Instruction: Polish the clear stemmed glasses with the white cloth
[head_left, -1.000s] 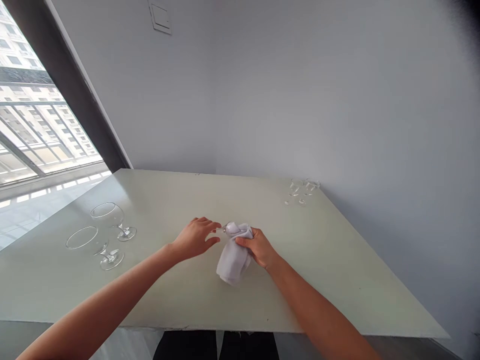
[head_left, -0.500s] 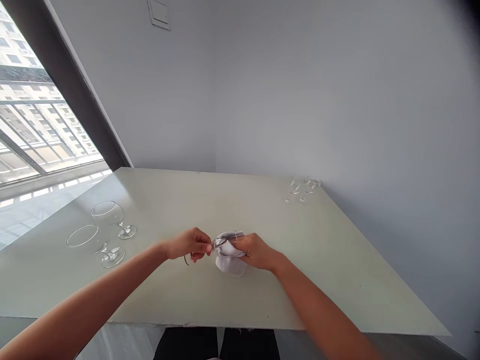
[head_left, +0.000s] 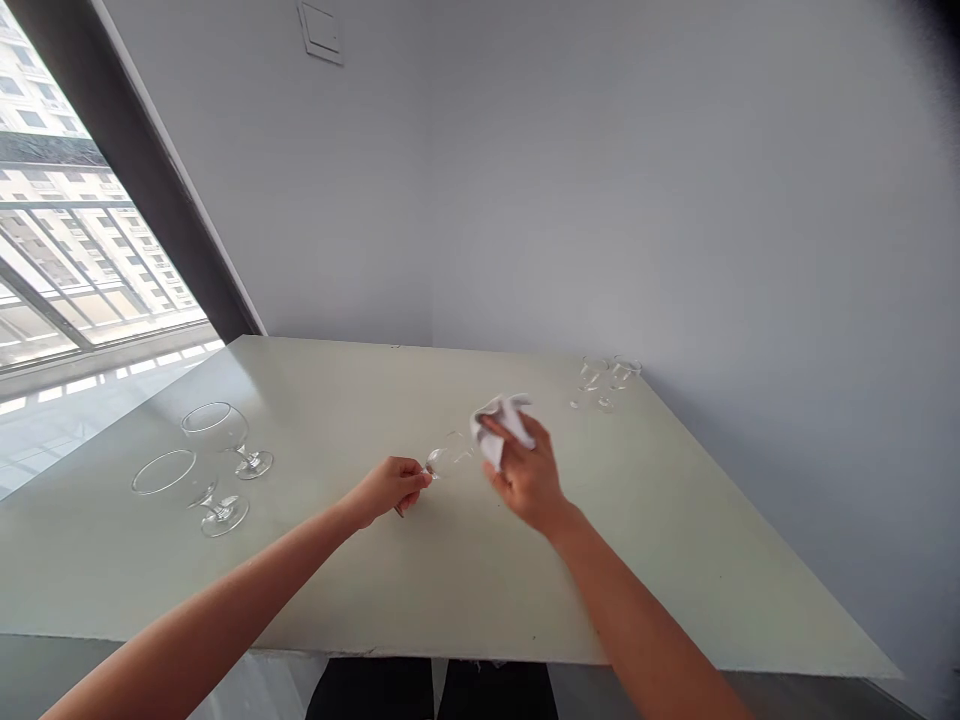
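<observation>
My left hand (head_left: 396,488) is closed on the stem of a clear wine glass (head_left: 450,456), which lies tilted sideways with its bowl toward the right, over the middle of the table. To the right of the bowl, my right hand (head_left: 523,470) grips a crumpled white cloth (head_left: 501,425), slightly blurred by motion. A small gap shows between cloth and glass. The base of the held glass is hidden by my left fingers.
Two large stemmed glasses (head_left: 225,513) (head_left: 253,462) stand on the pale table (head_left: 420,610) at the left. Several smaller glasses (head_left: 594,370) stand near the far right corner. Walls rise behind, with a window (head_left: 82,230) at the left.
The white cloth has come away from the glass as my right hand moved up and to the right. The glass bowl is now uncovered, still in my left hand.
</observation>
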